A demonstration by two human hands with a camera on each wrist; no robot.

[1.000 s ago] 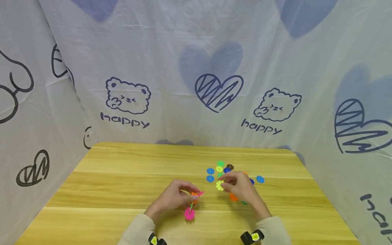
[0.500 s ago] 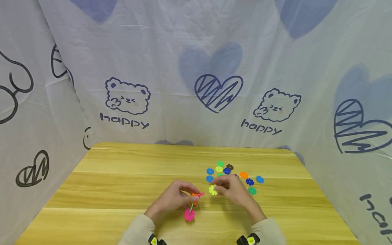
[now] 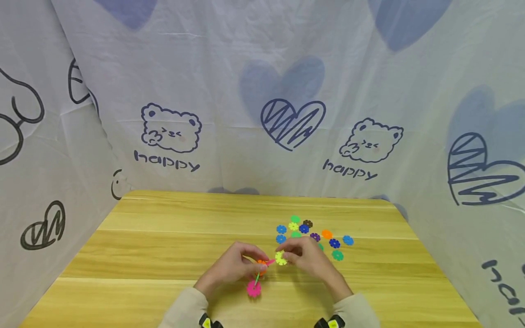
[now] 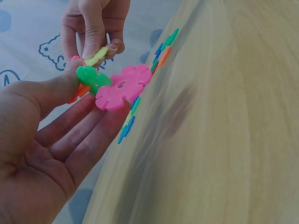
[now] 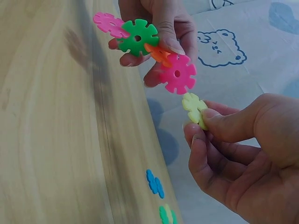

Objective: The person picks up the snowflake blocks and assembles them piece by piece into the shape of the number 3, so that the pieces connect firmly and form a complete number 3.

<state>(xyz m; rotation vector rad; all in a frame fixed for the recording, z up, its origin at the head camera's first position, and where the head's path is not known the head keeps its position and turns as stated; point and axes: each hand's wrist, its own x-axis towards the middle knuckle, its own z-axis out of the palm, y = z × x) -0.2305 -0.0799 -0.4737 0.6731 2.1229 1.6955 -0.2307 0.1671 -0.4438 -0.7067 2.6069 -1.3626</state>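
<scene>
Pinched at its orange disc (image 3: 262,269), a chain of notched plastic snowflake discs is in my left hand (image 3: 234,264). In the right wrist view the chain runs from a pink disc (image 5: 107,24) through a green disc (image 5: 140,39) and the orange one to a second pink disc (image 5: 180,74). My right hand (image 3: 307,259) pinches a yellow disc (image 5: 192,107) between thumb and index finger. Its edge is right at the rim of that second pink disc. Both hands are above the wooden table (image 3: 164,255).
Several loose discs lie on the table behind and right of my right hand, among them light blue (image 3: 281,229), dark blue (image 3: 334,243), orange (image 3: 326,234) and green (image 3: 337,255). A printed white cloth (image 3: 229,136) hangs past the table's far edge.
My right hand has moved left and slightly nearer with the yellow disc, up to the chain's pink end. More loose discs show behind it. The left hand has stayed nearly still.
</scene>
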